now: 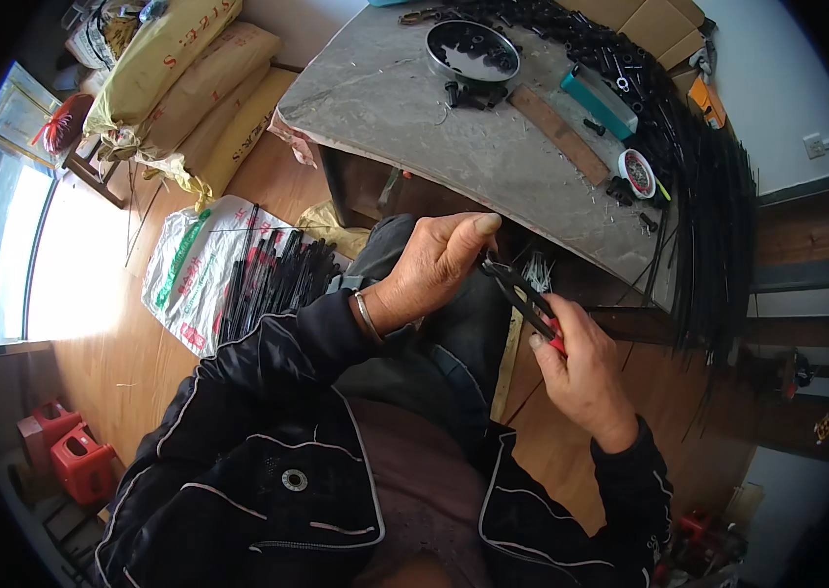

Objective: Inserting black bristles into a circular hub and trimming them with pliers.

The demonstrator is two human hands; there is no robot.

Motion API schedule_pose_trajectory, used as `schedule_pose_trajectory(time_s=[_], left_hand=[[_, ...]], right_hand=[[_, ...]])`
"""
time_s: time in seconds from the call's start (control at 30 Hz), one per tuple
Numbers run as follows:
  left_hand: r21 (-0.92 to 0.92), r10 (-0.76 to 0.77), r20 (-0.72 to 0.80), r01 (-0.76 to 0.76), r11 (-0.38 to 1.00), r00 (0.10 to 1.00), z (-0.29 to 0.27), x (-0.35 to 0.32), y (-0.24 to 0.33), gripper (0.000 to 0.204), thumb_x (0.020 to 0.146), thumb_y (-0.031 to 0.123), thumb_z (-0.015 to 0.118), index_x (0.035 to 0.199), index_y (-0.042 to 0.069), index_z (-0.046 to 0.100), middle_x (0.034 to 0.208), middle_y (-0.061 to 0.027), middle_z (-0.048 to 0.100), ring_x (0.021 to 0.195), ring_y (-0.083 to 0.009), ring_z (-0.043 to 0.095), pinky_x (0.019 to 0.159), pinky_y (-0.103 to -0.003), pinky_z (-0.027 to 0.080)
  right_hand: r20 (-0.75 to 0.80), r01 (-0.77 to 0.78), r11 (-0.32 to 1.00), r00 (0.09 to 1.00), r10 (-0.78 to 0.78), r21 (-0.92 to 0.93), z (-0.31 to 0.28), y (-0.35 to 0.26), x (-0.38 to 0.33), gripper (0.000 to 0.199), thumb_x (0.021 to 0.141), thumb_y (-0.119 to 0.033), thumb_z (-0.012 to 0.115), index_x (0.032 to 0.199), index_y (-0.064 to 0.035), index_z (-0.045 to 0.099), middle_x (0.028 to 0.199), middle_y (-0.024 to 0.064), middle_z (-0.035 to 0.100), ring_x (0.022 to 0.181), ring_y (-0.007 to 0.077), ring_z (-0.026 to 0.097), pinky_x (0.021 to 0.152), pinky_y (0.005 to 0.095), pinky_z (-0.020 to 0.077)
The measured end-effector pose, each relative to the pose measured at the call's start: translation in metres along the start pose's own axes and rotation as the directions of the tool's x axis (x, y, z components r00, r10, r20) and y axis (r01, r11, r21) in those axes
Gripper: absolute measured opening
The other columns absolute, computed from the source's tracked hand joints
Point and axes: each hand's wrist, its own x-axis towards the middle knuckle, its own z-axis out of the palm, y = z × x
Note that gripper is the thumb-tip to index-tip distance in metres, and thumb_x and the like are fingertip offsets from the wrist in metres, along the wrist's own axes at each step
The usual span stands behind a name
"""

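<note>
Grey worktable [404,118], black rods [708,196], sacks [189,88]

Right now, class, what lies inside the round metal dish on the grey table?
The round metal dish shows a shiny dark bottom with a few small black parts scattered in it. Exactly what they are is too small to tell. More black pieces lie just outside it, beside its near rim, on the table.
</note>
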Motion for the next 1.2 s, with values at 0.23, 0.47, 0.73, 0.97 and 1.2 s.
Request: schedule_pose_trajectory(time_s=[0.23, 0.47, 0.73, 0.97, 1.2], left_hand=[[0.081, -0.115, 0.148, 0.104, 0.991, 0.982, -0.006, -0.006, 0.003, 0.052, 0.101, 0.042, 0.044, 0.079, -0.002, 0.059, 0.058, -0.0003, 0.043, 0.059, -0.0072, 0.039, 0.053, -0.026, 0.036], [0.11, -0.102, 0.233, 0.078, 0.991, 0.967, -0.007, 0.001, -0.005, 0.07, 0.101, 0.053, 0.027, 0.073, -0.001, 0.061, 0.062, -0.004, 0.056, 0.059, -0.0115, 0.056, 0.056, -0.025, 0.044], [-0.099, -0.315, 0.238, 0.346, 0.933, 0.919, -0.005, 0.009, 0.004, 0.065, 0.102, 0.051, 0.029, 0.074, 0.001, 0.06, 0.053, 0.0002, 0.045, 0.049, -0.0075, 0.04, 0.048, -0.023, 0.033], [-0.03, -0.265, 0.203, 0.277, 0.96, 0.943, -0.005, 0.014, -0.002, 0.066, 0.102, 0.048, 0.025, 0.071, 0.001, 0.059, 0.052, -0.0007, 0.047, 0.047, -0.0074, 0.041, 0.045, -0.022, 0.031], [-0.021, -0.254, 0.121, 0.258, 0.966, 0.96, -0.013, 0.018, 0.0, 0.07, 0.102, 0.051, 0.022, 0.067, 0.002, 0.057, 0.045, 0.0011, 0.041, 0.042, -0.0076, 0.037, 0.043, -0.023, 0.028]], right_hand=[[0.619, -0.655, 0.467, 0.743, 0.255, 0.594, 0.013, -0.009, -0.011, 0.037, 0.099, -0.036, 0.05, 0.091, -0.0002, 0.056, 0.062, -0.0003, 0.046, 0.052, 0.0063, 0.045, 0.049, 0.024, 0.0403], [0.856, -0.855, -0.054, 0.516, -0.008, 0.515, 0.01, -0.007, -0.013, 0.049, 0.097, -0.047, 0.048, 0.09, 0.0011, 0.055, 0.059, 0.0026, 0.05, 0.047, 0.0093, 0.048, 0.044, 0.0249, 0.0408], [0.511, -0.511, 0.32, 0.855, 0.093, 0.797, -0.008, 0.013, 0.009, 0.048, 0.099, -0.035, 0.05, 0.121, 0.0072, 0.054, 0.091, 0.0104, 0.063, 0.076, 0.0128, 0.061, 0.069, 0.0266, 0.0492], [-0.381, -0.469, 0.883, 0.811, 0.443, 0.03, -0.048, 0.158, 0.096, 0.023, 0.087, -0.022, 0.06, 0.096, -0.0015, 0.066, 0.075, 0.011, 0.064, 0.073, 0.0246, 0.063, 0.066, 0.0357, 0.0467], [-0.348, -0.63, 0.753, 0.76, 0.548, -0.189, -0.055, 0.206, 0.152, 0.032, 0.084, -0.031, 0.062, 0.105, -0.0076, 0.068, 0.097, 0.0212, 0.067, 0.094, 0.0403, 0.062, 0.079, 0.0466, 0.0482]])
